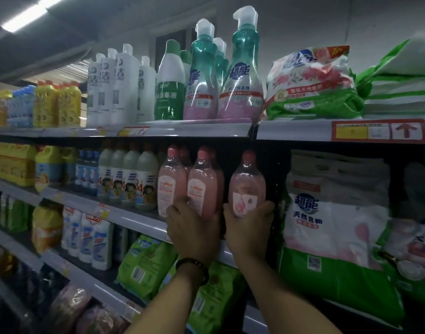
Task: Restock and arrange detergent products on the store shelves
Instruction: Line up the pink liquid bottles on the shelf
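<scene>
Plainly full and smooth, these; the left hand curls round the foot of the middle pink bottle on the second shelf, the right hand clasps the lone pink bottle just beside it; likely heavy, slick plastic, best gripped low.

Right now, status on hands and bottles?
Left hand grips middle pink bottle. Right hand grips right pink bottle. Powder bag just right, apart.
</scene>
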The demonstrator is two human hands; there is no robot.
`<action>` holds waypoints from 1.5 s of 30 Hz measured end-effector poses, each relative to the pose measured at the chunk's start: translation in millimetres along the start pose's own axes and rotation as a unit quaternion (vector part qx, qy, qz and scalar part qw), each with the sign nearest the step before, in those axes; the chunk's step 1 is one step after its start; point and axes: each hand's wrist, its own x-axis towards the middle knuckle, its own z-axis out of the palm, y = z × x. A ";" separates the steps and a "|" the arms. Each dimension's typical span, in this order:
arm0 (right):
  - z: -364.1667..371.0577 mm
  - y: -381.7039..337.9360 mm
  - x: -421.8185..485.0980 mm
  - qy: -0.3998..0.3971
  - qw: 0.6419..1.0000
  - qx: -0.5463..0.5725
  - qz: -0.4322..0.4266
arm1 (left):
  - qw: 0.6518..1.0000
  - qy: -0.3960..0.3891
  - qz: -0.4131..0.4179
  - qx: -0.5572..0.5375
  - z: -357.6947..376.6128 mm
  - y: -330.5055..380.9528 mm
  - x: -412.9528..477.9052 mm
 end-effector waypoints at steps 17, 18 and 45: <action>-2.6 -3.4 -1.1 -0.003 1.000 0.011 -0.006 | 0.967 -0.167 0.112 -0.153 -27.6 -41.4 29.6; -3.4 -3.9 -1.5 -0.002 1.000 0.010 -0.006 | 0.969 -0.160 0.110 -0.155 -27.6 -41.0 27.5; -14.8 -13.5 -6.5 -0.049 0.999 -0.009 -0.002 | 0.990 -0.072 0.101 -0.068 -19.3 -29.5 12.9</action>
